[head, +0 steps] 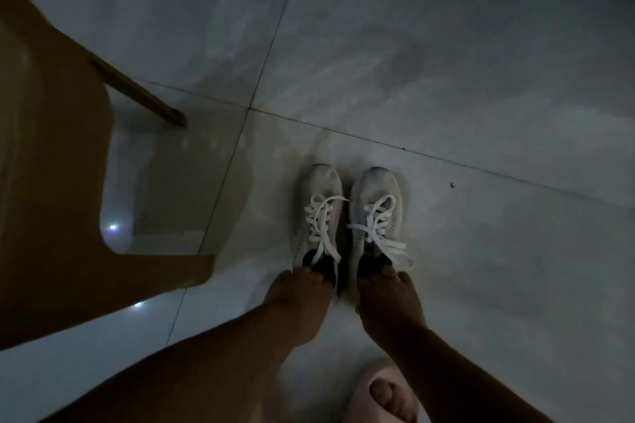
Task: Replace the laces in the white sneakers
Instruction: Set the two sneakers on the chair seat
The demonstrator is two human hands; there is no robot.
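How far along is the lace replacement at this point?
Done: nothing visible; white laces run through both sneakers on the tiled floor. In hand: the left hand holds the left sneaker at its heel, the right hand the right sneaker. Left: unlacing and relacing both.

The left sneaker [318,216] and the right sneaker [376,216] are sitting side by side on the floor [446,79], toes pointing away from the person. The left hand [297,295] is gripping the left sneaker's heel, the right hand [390,302] the right sneaker's. A chair [51,182] is standing well to their left; a slipper [385,395] is resting nearer the person, behind the right hand
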